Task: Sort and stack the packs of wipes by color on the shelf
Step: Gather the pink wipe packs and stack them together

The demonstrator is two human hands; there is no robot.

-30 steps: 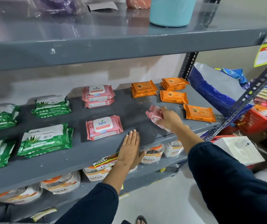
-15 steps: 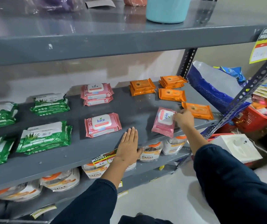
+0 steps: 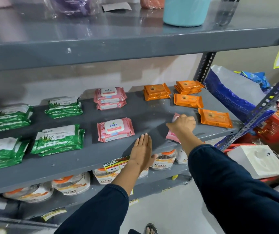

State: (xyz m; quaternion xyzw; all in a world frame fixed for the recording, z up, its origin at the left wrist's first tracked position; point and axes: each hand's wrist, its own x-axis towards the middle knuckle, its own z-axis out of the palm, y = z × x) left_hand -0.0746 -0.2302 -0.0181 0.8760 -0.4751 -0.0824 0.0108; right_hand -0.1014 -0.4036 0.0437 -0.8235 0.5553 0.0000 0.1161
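Note:
On the grey middle shelf (image 3: 88, 154) lie wipe packs grouped by colour. Green packs (image 3: 57, 141) fill the left. A pink stack (image 3: 109, 97) sits at the back centre and a single pink pack (image 3: 115, 130) lies in front of it. Orange packs (image 3: 157, 92) lie at the back right, with one more orange pack (image 3: 215, 118) near the front right. My right hand (image 3: 182, 124) covers and grips another pink pack (image 3: 172, 136) lying at the shelf's front edge. My left hand (image 3: 142, 151) rests flat on the front edge, fingers together, holding nothing.
The upper shelf (image 3: 135, 46) overhangs close above, with a teal container (image 3: 186, 10) on it. Snack bags (image 3: 164, 159) sit on the lower shelf. To the right are a blue bag (image 3: 233, 92), a red basket (image 3: 273, 130), a white box (image 3: 257, 161) and slanted metal uprights (image 3: 260, 105).
My right hand turned the pink pack over, laid it label up at the shelf's front edge, then moved on top of it and now covers it. My left hand has stayed flat.

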